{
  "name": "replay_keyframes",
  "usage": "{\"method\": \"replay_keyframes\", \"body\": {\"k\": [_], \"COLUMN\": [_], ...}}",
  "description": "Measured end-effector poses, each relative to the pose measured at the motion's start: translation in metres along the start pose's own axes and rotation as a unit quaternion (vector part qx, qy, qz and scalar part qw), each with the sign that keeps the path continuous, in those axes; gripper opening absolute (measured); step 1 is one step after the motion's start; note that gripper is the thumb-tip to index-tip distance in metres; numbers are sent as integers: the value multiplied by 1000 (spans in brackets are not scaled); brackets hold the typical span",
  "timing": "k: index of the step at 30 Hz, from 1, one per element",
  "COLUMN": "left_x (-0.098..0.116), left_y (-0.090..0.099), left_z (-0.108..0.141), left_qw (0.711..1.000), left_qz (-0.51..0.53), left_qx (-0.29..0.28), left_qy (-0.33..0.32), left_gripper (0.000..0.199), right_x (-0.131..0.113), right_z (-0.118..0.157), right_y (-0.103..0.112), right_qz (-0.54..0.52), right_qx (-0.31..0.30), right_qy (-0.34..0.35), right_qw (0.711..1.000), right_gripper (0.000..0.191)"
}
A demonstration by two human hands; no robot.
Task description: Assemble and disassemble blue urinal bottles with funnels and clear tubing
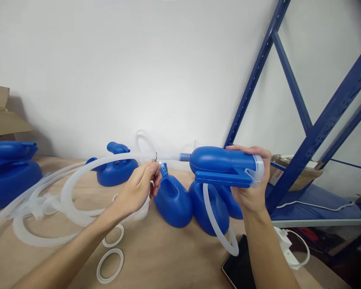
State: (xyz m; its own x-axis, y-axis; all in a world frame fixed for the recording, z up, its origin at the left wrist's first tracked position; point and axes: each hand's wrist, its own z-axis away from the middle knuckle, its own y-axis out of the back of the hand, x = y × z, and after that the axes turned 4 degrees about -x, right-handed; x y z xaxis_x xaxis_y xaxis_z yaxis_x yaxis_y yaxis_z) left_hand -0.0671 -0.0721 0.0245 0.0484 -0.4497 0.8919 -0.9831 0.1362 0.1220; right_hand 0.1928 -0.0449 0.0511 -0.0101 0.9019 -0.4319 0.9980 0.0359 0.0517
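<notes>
Shines bright and fairly even, glowing strongest around the middle of the white wall (168,72) and dimming toward the corners. Drops a soft grey shadow beside the cardboard box (6,122), a pale sheen along the blue bottle (219,156), and sinks nearly to black beneath the blue shelf (315,208). Stretches and leans toward the edges, notably at the rack (252,76). Looks slightly soft in fine detail, washing out the translucent loop (143,130).

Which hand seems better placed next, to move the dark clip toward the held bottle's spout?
Probably the left hand: its fingertips pinch the clip, while the right hand holds the bottle near its lid, away from the spout.
</notes>
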Motion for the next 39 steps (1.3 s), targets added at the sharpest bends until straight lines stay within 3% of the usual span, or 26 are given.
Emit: {"method": "replay_keyframes", "body": {"k": [9, 13, 18, 25, 27, 33, 39], "left_x": [-5, 2, 8, 3, 3, 8, 14], "left_y": [-15, -14, -21, -31, -28, -9, -3], "left_z": [13, 15, 15, 17, 15, 11, 10], "left_qw": [996, 994, 998, 998, 999, 996, 991], "left_qz": [68, 48, 36, 31, 28, 3, -101], "left_qx": [-63, -96, -51, 49, 32, -88, -85], "left_qy": [8, -3, -4, -8, -7, 32, 21], "left_gripper": [46, 48, 44, 43, 42, 49, 52], "right_x": [18, 13, 4, 10, 11, 12, 13], "right_z": [11, 11, 8, 10, 10, 6, 4], "right_y": [-25, -25, -23, -26, -26, -20, -16], "right_qz": [-60, -128, -114, -138, -137, -98, -57], "right_qx": [-61, -123, -160, -165, -168, -178, -174], "right_qy": [-12, 12, 60, 69, 73, 82, 88], "right_qw": [996, 984, 979, 974, 973, 976, 979], "right_gripper": [55, 40, 39, 39, 39, 37, 37]}}
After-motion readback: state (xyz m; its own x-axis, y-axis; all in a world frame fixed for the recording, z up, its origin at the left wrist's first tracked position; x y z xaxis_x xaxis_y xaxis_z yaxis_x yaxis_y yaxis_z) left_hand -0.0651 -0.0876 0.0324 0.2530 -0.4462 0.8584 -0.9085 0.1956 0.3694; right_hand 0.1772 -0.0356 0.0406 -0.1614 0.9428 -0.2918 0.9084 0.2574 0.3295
